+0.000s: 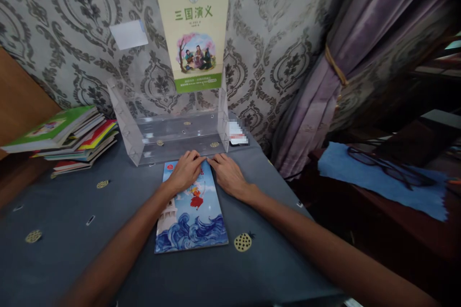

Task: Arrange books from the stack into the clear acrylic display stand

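A thin blue book [190,230] with painted waves and a red-clad figure on its cover lies flat on the dark tablecloth. Across its upper part rests my left hand [185,172], the fingers bent and drawn together near the top right corner. My right hand [228,176] comes in from the other side, beside that same corner, its curled fingertips almost meeting those of the left. Whatever is pinched between the fingertips is hidden. Just behind both hands stands a clear plastic rack [132,141]. A tall pale-yellow and green book [198,24] stands upright in it.
Several books [77,136] are piled at the left. A partly blurred-out phone-like object [237,136] lies right of the rack. A white card [128,35] shows before the patterned wall. To the right are a tied purple curtain [317,86] and glasses [389,165] on a blue cloth [345,165].
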A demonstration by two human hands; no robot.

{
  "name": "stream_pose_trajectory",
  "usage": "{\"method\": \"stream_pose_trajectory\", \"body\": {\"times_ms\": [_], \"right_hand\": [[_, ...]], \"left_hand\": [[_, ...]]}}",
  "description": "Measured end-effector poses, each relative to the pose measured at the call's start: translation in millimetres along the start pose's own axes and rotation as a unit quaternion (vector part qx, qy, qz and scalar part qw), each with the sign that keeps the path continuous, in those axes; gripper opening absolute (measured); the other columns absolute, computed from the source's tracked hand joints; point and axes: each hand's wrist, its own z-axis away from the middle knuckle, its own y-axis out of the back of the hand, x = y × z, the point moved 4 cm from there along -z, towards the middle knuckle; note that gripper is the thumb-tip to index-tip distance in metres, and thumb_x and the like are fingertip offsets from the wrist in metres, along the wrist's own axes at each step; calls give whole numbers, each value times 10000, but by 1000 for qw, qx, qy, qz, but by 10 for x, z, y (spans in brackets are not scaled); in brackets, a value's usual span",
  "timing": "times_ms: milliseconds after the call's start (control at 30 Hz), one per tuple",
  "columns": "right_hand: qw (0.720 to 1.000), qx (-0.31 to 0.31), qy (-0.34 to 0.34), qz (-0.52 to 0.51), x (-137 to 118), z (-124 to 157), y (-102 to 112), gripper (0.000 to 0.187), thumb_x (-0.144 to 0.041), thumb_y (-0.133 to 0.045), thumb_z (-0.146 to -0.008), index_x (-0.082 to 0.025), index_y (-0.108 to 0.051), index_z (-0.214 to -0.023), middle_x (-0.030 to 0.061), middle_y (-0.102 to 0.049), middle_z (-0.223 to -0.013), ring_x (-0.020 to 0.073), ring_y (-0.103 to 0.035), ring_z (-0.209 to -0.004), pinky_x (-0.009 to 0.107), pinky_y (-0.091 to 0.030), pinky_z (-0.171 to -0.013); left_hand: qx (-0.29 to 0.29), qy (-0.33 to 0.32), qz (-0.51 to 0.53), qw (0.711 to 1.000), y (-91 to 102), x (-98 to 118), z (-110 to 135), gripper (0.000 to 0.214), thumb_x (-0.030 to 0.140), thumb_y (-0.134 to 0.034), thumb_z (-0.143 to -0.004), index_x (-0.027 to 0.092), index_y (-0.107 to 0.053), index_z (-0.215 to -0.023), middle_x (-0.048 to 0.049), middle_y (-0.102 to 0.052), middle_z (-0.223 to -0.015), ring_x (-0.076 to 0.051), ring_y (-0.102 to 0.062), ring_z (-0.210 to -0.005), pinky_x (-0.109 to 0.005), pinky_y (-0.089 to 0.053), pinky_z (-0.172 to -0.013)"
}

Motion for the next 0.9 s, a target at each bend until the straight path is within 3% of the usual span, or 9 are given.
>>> {"method": "stream_pose_trajectory", "body": {"times_ms": [200, 433, 900], "right_hand": [[1000, 0, 1, -20, 57, -60, 6, 421, -31, -442, -929, -147, -624, -1290, 124, -638, -1104, 254, -527, -1065, 347, -438, -914], [997, 13, 10, -80, 120, -60, -33, 471, 13, -431, -901, -163, -643, -1283, 108, -628, -1097, 229, -524, -1026, 349, -428, -946], [995, 24, 27, -90, 151, -38, -68, 447, 0, -429, -904, -138, -639, -1273, 121, -618, -1125, 242, -520, -1049, 375, -432, -959]], "left_hand": [[-1, 4, -19, 1000, 18, 32, -9, 377, 149, -403, -967, 168, -609, -1282, -103, -580, -1094, -251, -502, -995, -416, -466, -913], [-9, -7, -14, 1000, -16, 20, 10, 380, 137, -435, -955, 184, -602, -1293, -103, -625, -1265, -258, -542, -1147, -452, -473, -971], [-8, -82, 21, 996, 15, 88, 100, 443, 74, -450, -910, 231, -656, -1269, -82, -672, -1275, -237, -585, -1213, -486, -464, -1031]]}}
